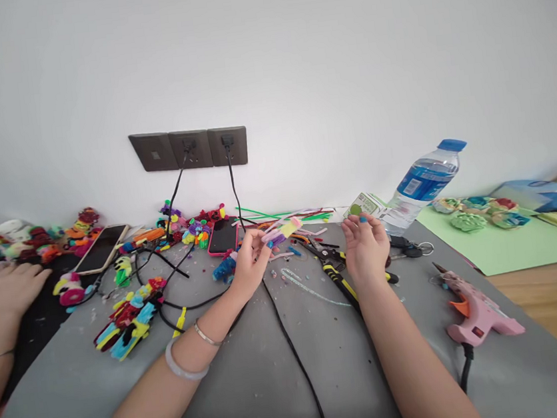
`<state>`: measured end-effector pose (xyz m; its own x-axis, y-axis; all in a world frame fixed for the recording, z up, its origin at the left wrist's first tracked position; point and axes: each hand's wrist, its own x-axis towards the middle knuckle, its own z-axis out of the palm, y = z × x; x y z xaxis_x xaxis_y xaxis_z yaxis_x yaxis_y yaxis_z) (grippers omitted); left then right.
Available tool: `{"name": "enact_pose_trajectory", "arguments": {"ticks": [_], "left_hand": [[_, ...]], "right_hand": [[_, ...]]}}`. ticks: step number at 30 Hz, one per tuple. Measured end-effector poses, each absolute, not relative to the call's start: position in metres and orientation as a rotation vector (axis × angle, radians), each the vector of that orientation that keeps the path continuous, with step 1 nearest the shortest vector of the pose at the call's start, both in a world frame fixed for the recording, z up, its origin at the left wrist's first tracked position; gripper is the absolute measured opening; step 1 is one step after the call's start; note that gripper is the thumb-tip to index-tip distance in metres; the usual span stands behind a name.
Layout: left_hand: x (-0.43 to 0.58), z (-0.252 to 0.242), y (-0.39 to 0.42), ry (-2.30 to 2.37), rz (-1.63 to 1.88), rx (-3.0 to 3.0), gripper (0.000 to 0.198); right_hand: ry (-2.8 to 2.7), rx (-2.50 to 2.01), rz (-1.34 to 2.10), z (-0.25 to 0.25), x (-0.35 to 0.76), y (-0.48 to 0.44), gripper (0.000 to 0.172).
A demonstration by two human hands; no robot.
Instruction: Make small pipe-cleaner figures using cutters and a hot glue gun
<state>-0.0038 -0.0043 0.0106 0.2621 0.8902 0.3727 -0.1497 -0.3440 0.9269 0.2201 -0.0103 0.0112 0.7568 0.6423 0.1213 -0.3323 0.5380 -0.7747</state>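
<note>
My left hand [250, 264] is closed, with thumb and fingers pinching a small pipe-cleaner figure [285, 230] in yellow, pink and purple above the grey table [322, 372]. To its right, my right hand [367, 247] is raised apart from the figure, its fingers curled in toward the thumb. Whether anything thin is between those fingertips I cannot make out. Yellow-and-black pliers [336, 276] lie on the table between my hands. Loose pipe cleaners [304, 218] are strewn behind the figure, and a strand of clear beads [312, 289] lies in front of it.
Another person's hand [14, 293] rests at far left by colourful pipe-cleaner pieces [35, 240]. A pink glue gun [479, 313] and a tilted water bottle [419, 186] are at right. A black cable [288, 342] crosses the table from the wall sockets [154, 153]. Two phones [103, 248] lie left.
</note>
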Motion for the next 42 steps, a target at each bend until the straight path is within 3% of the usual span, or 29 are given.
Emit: {"name": "enact_pose_trajectory", "arguments": {"ticks": [4, 11, 18, 23, 35, 42], "left_hand": [[-0.005, 0.010, -0.006, 0.693, 1.202, 1.615, 0.026], [-0.006, 0.007, -0.002, 0.688, 1.224, 1.621, 0.023], [-0.008, 0.015, -0.008, 0.742, 0.929, 1.919, 0.009], [-0.009, 0.017, -0.011, 0.760, 0.764, 2.266, 0.016], [-0.008, 0.019, -0.012, 0.775, 1.327, 2.520, 0.020], [-0.003, 0.020, -0.020, 0.856, 1.315, 2.524, 0.031]], "right_hand": [[-0.511, -0.936, 0.714, 0.013, 0.217, -0.012, 0.028], [-0.713, -1.094, 0.988, 0.014, 0.219, -0.012, 0.055], [-0.678, -1.029, 1.125, 0.018, 0.220, -0.014, 0.049], [-0.816, -0.826, 1.314, 0.027, 0.211, -0.021, 0.050], [-1.140, -0.561, 1.712, 0.039, 0.190, -0.039, 0.073], [-1.271, -0.629, 1.829, 0.029, 0.179, -0.044, 0.056]]}}
